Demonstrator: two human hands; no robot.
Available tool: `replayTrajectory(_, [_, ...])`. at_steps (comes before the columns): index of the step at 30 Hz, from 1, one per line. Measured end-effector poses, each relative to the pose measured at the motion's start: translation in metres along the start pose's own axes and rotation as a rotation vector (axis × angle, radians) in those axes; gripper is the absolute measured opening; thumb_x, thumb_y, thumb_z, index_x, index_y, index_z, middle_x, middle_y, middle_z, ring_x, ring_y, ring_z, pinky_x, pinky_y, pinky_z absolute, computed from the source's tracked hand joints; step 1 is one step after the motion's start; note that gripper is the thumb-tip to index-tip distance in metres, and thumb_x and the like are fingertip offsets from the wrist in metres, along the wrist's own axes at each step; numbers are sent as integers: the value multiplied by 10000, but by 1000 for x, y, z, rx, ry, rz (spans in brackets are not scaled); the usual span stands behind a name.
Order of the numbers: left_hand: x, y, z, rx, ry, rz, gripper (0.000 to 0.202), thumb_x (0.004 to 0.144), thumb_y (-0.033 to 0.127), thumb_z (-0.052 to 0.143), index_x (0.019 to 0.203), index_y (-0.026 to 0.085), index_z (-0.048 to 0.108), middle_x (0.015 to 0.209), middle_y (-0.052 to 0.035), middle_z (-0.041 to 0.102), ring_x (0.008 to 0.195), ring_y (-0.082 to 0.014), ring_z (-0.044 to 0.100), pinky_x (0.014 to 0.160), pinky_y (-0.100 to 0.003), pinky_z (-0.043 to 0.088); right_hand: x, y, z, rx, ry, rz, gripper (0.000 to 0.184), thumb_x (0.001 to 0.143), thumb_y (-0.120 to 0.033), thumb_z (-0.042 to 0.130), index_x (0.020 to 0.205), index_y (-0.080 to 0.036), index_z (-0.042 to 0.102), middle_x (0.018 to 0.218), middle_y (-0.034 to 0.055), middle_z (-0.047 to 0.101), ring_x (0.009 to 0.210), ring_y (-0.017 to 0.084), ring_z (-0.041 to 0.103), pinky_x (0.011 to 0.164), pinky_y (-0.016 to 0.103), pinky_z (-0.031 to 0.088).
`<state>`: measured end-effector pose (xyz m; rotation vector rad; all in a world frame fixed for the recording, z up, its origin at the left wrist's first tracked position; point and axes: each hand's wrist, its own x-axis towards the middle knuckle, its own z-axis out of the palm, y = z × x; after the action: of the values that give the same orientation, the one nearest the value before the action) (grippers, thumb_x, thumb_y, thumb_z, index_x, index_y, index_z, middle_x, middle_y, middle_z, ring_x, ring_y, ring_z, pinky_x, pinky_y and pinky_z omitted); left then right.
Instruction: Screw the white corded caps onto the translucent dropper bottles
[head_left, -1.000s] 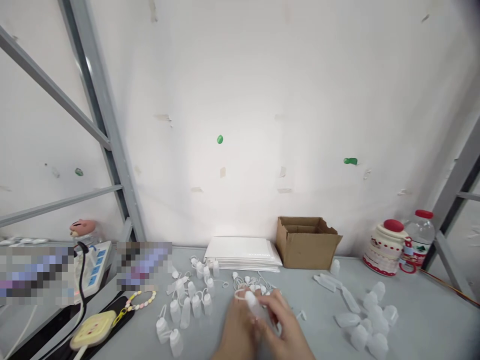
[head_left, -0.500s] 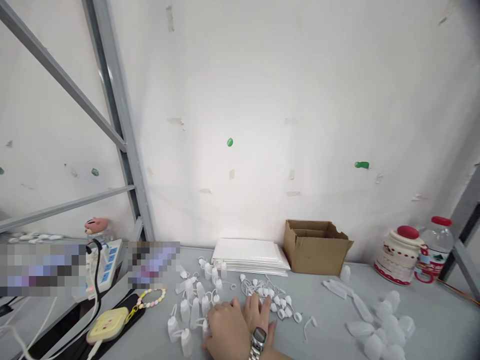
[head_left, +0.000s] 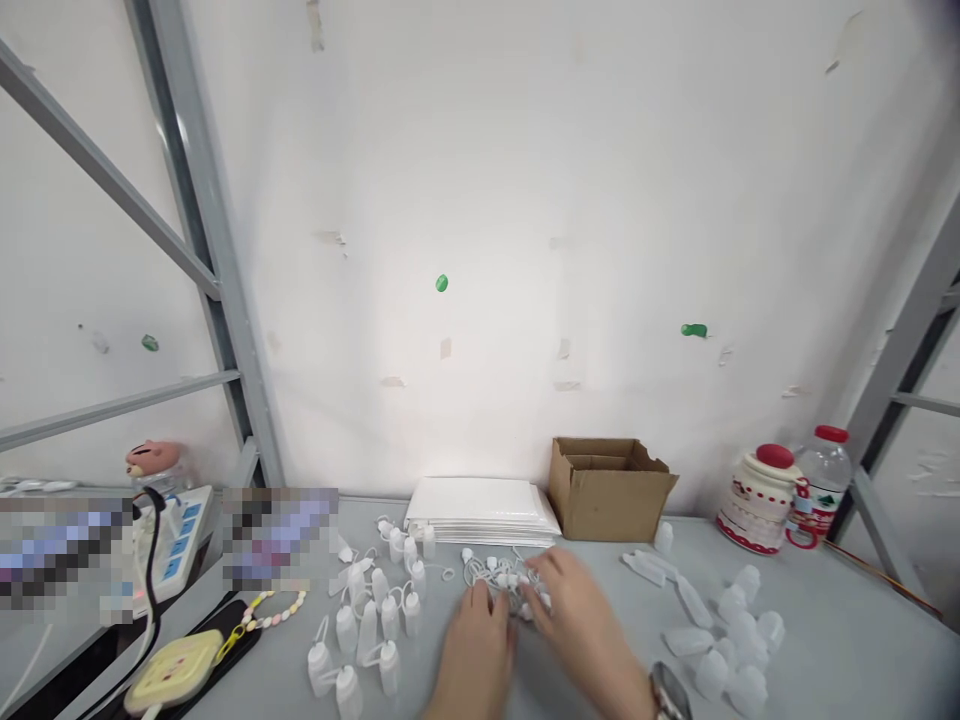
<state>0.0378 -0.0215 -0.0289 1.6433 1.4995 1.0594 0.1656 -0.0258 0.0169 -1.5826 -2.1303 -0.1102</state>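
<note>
In the head view, a small pile of white caps with looped straps (head_left: 491,570) lies on the grey table. My left hand (head_left: 476,635) rests at the pile's near left edge, fingers stretched out and touching it. From the right my right hand (head_left: 574,605) reaches over the pile, thumb and fingers apart around the caps; a metal wristwatch (head_left: 670,690) is on that wrist. Some caps are hidden under both hands. Left of my hands stand several small white squeeze bottles (head_left: 367,630) with strapped caps. To the right lie several translucent uncapped bottles (head_left: 742,640).
Behind the pile are a stack of white sheets (head_left: 480,505) and an open cardboard box (head_left: 611,500). A decorated jar (head_left: 757,505) and a red-capped plastic bottle (head_left: 823,480) stand at the back right. A yellow device (head_left: 174,668), beaded strap (head_left: 274,607) and power strip (head_left: 184,550) sit left.
My hands were close together, overlapping beside the bottles. Now they are apart: the right has moved right around the caps, and a single loose cap at the pile's right is out of sight.
</note>
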Motion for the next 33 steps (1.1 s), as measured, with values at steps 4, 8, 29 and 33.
replayTrajectory(4, [5,-9,-7,417,-102,85,317,751,86,410,979,138,623,1006,-155,565,985,-291,491,849,-400,351,0,65,-1,-532,48,246,279,768,16,411,810,-103,660,821,162,645,796,293,590,641,363,405])
replayTrajectory(8, [8,-13,-7,475,-94,92,312,762,68,376,943,157,614,998,-124,551,970,-249,505,843,-359,369,-4,92,3,-597,39,309,318,768,44,367,826,-38,669,789,221,655,772,317,607,608,375,398])
replayTrajectory(29, [15,-30,5,749,-54,407,341,750,-46,349,834,170,599,874,-63,618,835,-215,565,736,-352,447,-9,86,3,-522,-76,387,330,791,40,358,854,-53,667,841,204,670,799,292,640,637,348,435])
replayTrajectory(33, [15,-27,3,730,-69,368,324,744,-41,337,798,161,586,869,-75,617,822,-215,566,729,-352,438,-15,81,4,-454,-110,386,349,767,67,365,763,-71,685,767,189,689,737,281,659,624,343,433])
